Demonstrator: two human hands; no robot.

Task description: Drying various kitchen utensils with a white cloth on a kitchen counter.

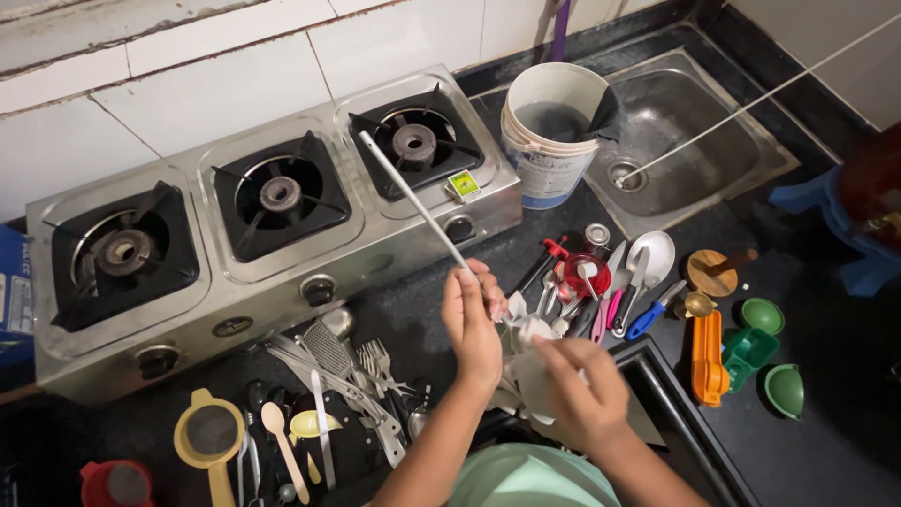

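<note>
My left hand (472, 319) grips the lower part of a long thin white rod-handled utensil (413, 200) that slants up over the right burner of the steel three-burner stove (253, 225). My right hand (582, 390) holds a white cloth or paper (533, 371) against the utensil's lower end, which is hidden. Both hands are above the dark counter, in front of the stove.
Metal forks, tongs and a grater (347, 371) lie left of the hands. A yellow strainer (211, 434) and wooden spoon (282, 441) are at lower left. Spoons and colourful tools (619, 282) lie right. A white bucket (554, 127) stands beside the steel sink (685, 131). Green cups (770, 352) sit at right.
</note>
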